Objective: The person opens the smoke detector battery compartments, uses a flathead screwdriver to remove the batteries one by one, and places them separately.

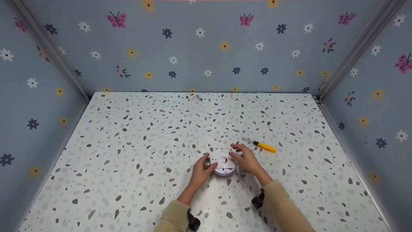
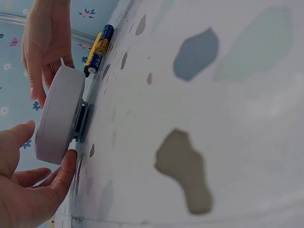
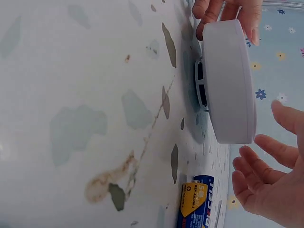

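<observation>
A round white smoke detector (image 1: 224, 162) lies with its flat back up and its slotted part (image 3: 201, 84) down on the table. My left hand (image 1: 201, 171) grips its left edge, thumb over the rim and fingers low at the side. At the right edge, my right hand (image 1: 247, 159) holds its fingers loosely bent beside the rim, with no grasp around it. The right wrist view shows the fingers (image 3: 270, 147) of that hand spread near the detector. Blue and yellow batteries (image 3: 195, 204) lie on the table beside the detector, hidden in the head view.
A screwdriver with a yellow handle (image 1: 266, 147) lies beyond my right hand, its metal shaft pointing left. The speckled white table (image 1: 145, 129) is bounded by flower-patterned walls (image 1: 206, 48) at the back and both sides.
</observation>
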The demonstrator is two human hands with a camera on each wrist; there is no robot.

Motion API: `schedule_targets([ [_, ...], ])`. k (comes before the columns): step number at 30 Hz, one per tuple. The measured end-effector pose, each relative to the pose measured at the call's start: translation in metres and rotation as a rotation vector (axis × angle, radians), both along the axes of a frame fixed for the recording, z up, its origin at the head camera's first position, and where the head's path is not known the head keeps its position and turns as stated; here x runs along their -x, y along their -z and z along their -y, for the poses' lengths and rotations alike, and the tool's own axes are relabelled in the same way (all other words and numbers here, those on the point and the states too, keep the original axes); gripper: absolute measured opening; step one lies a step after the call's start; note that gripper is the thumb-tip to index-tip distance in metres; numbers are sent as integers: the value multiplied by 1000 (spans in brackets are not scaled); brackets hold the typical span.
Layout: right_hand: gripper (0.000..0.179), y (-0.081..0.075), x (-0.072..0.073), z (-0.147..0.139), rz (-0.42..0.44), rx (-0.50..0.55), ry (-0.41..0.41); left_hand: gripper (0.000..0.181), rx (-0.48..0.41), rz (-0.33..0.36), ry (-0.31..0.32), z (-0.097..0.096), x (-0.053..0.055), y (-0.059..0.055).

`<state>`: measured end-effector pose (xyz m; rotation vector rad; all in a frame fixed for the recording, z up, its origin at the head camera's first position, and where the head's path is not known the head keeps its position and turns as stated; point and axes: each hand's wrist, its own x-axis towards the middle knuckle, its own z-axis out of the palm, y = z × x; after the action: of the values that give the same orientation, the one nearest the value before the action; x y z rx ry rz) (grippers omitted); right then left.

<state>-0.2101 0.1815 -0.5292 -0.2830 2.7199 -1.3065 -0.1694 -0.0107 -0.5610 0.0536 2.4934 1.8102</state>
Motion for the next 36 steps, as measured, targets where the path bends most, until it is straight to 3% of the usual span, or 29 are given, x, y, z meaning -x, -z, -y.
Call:
schedule_targets([
  [10,33,4,8,-3,153,3,43,56,14,15,-14,0,0,0],
  [16,29,6,12,-3,158,-16,42,55,-28,35,6,-1,1,0],
  [26,26,6,14,-2,253,-40,83,51,-49,29,16,-2,1,1],
  [36,25,8,17,-8,302,64,72,46,-67,45,-3,-2,2,1],
])
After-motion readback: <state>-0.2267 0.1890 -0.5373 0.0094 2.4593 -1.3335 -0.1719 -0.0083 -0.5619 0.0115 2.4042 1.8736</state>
